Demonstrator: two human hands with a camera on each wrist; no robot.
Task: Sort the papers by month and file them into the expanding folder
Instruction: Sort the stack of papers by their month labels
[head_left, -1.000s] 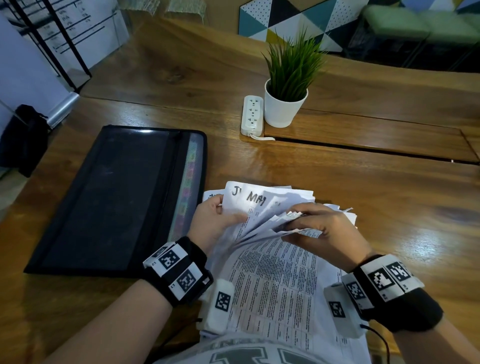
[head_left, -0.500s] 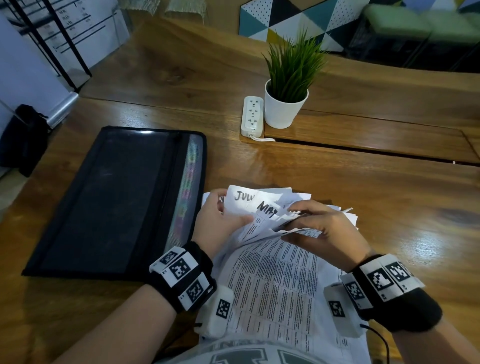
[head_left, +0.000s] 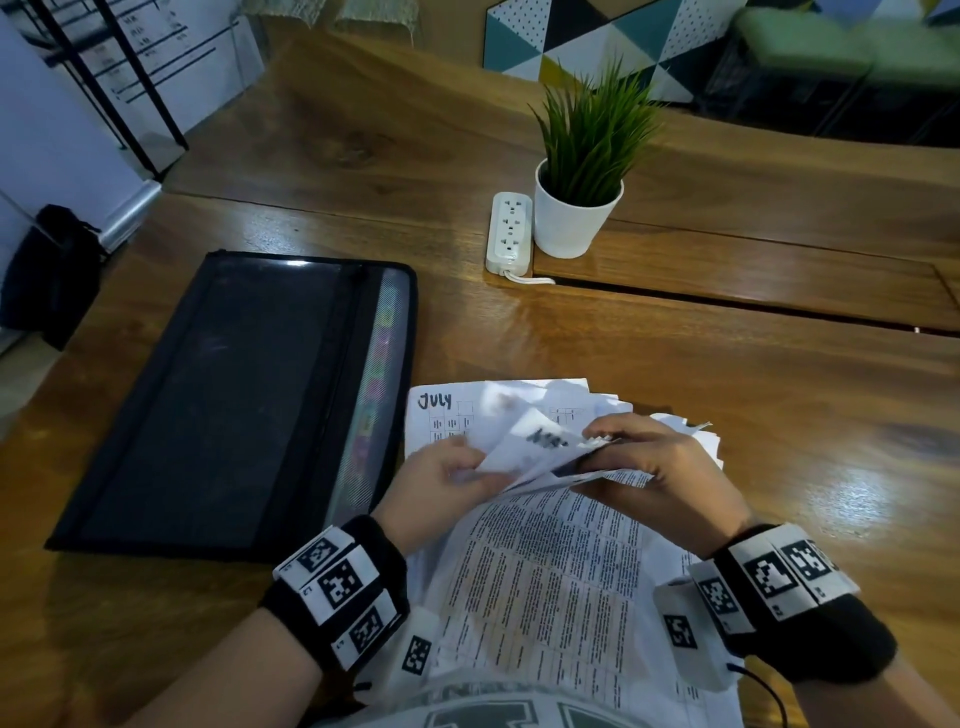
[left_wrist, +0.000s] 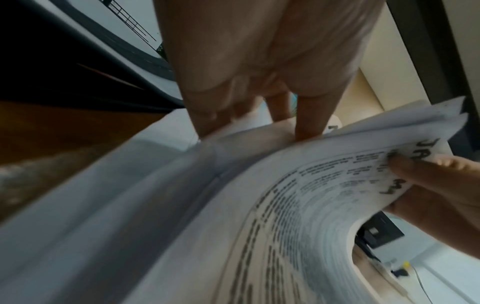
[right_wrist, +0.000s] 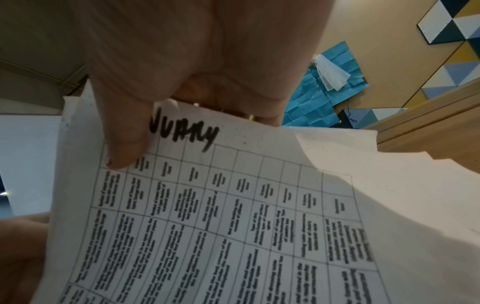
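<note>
Wooden tabletop (head_left: 675, 374) is under everything. Closest, both hands hold the papers (head_left: 545, 571) and flip through them. The left hand (head_left: 441, 480) pinches one sheet's edge. The right hand (head_left: 660, 467) curls round the raised top corners, thumb on a page. One sheet reads July (head_left: 435, 401). So many loose sheets could slip and mix up the months. The folder (head_left: 234, 395) lies shut just left of the papers, so nothing can go in yet. Farther back stand a power strip (head_left: 510, 233) and a plant (head_left: 579, 208).

Counted: one expanding folder (head_left: 228, 405) at 9 o'clock, one paper stack (head_left: 545, 571), one potted plant (head_left: 576, 208) and one power strip (head_left: 510, 232) at 12, two hands.
</note>
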